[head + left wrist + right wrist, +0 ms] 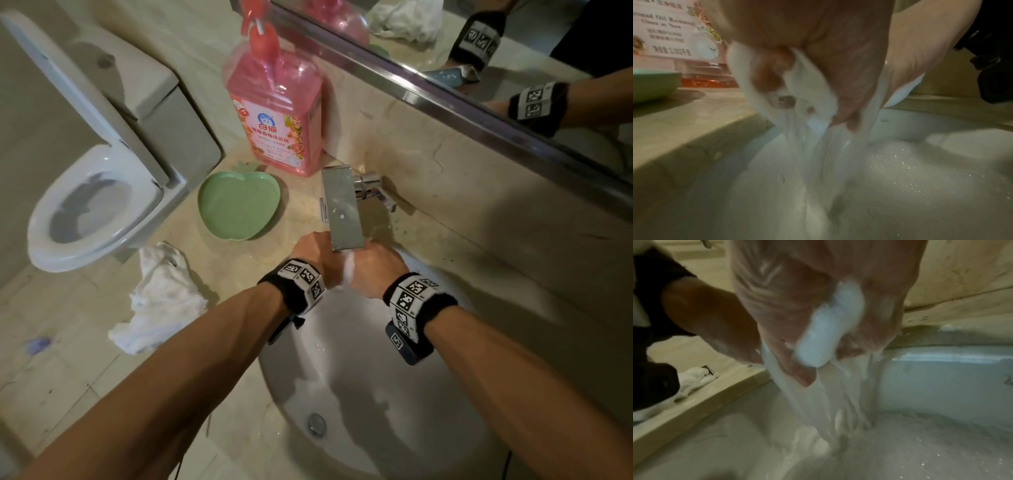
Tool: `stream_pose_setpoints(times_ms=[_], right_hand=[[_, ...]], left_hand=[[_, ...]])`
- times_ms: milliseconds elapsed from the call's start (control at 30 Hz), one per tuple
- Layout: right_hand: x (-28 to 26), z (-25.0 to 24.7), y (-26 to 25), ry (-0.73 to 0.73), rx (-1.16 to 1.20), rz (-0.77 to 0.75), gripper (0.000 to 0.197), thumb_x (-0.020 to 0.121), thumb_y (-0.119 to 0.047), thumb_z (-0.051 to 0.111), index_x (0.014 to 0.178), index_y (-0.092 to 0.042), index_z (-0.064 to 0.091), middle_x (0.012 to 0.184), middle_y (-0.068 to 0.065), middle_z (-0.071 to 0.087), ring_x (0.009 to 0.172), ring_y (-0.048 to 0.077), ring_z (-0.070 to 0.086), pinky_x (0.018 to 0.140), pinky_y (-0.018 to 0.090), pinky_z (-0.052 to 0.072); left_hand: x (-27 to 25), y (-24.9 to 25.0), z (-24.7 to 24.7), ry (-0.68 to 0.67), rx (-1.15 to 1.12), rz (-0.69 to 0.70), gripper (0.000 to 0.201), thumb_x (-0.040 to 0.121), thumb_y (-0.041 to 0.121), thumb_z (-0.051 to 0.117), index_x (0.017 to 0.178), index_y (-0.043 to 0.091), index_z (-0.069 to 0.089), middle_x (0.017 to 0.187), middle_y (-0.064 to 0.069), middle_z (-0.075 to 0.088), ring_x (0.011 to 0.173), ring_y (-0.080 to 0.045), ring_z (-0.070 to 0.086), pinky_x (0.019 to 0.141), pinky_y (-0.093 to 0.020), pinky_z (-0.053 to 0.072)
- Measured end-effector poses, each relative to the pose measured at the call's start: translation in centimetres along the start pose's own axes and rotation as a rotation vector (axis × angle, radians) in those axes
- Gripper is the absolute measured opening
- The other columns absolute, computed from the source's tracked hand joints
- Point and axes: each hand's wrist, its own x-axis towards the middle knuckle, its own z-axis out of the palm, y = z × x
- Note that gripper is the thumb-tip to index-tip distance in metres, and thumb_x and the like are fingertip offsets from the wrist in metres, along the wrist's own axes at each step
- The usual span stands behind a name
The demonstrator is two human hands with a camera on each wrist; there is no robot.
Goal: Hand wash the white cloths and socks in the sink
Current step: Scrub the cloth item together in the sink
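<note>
**Both hands wringing a white piece under the tap**

Both hands are in tight below the faucet [342, 212]. The left hand [317, 260] and the right hand [375, 270] are each curled hard around one soaked white cloth [348, 272], held over the back of the sink [445, 445], milky water streaming off it. Cloth or sock? Too bunched to call. It looks soft, heavy with water and slick with soap, so I'd say full-fist holds at opposite ends beat a fingertip pinch.

The head camera shows just a sliver of white between the fists, plus another white cloth [161, 301] waiting on the counter beside a green dish [239, 205] and the pink detergent bottle [277, 113]. The wrist views show what it misses: fabric bulging between fingers [768, 76] and suds in the basin.
</note>
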Motion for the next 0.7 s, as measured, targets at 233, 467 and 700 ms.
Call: stream_pose_setpoints(times_ms=[233, 467, 700], right_hand=[[-0.7, -0.2, 0.7, 0.029, 0.140, 0.124, 0.019, 0.086, -0.028, 0.065, 0.098, -0.013, 0.065, 0.086, 0.004, 0.065, 0.083, 0.024, 0.065, 0.071, 0.028, 0.048], [-1.2, -1.2, 1.3, -0.033, 0.296, 0.099, 0.045, 0.085, -0.031, 0.073, 0.127, -0.026, 0.060, 0.129, 0.005, 0.062, 0.125, 0.032, 0.052, 0.097, 0.043, 0.048], [-1.8, -0.5, -1.0, 0.140, 0.401, -0.042, 0.052, 0.080, -0.004, 0.072, 0.128, -0.022, 0.064, 0.133, 0.009, 0.060, 0.121, 0.028, 0.058, 0.102, 0.032, 0.044]], left_hand=[[0.2, -0.4, 0.7, -0.079, 0.054, 0.014, 0.044, 0.083, 0.043, 0.052, 0.124, 0.030, 0.059, 0.112, -0.005, 0.068, 0.091, -0.027, 0.065, 0.073, -0.030, 0.052], [-1.7, -2.2, 0.4, -0.120, -0.274, 0.180, 0.049, 0.084, 0.042, 0.057, 0.132, 0.038, 0.047, 0.136, -0.004, 0.057, 0.116, -0.020, 0.057, 0.094, -0.023, 0.044], [-3.0, -3.4, 1.0, -0.146, -0.620, 0.090, 0.064, 0.077, 0.022, 0.061, 0.139, 0.016, 0.047, 0.128, -0.002, 0.062, 0.117, -0.020, 0.058, 0.102, -0.034, 0.046]])
